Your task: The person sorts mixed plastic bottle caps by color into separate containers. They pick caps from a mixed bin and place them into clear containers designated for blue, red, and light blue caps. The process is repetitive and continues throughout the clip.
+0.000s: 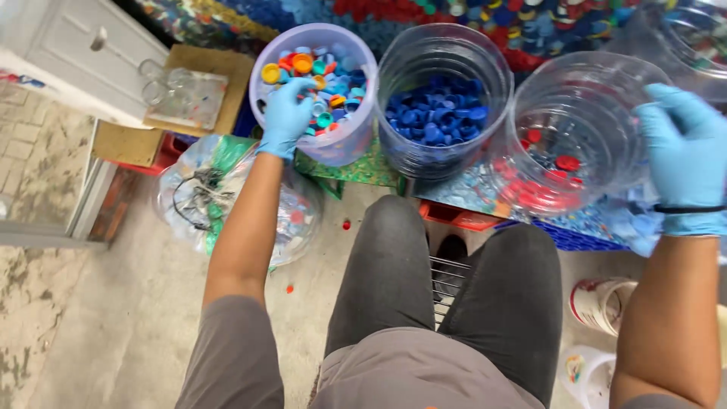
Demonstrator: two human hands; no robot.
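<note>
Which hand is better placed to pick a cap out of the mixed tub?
The left hand. It is already inside the mixed-colour tub, fingers among the caps. The right hand is on the far side, at the clear tub of red caps, with the blue-cap tub between.

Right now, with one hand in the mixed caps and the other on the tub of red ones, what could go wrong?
The right hand grips the rim of the clear tub of red caps, which looks tilted toward the person; the caps might slide out. The left hand digs in the heaped mixed-cap tub, so caps could flick over its rim. Stray red caps already lie on the floor and could be slipped on.
</note>
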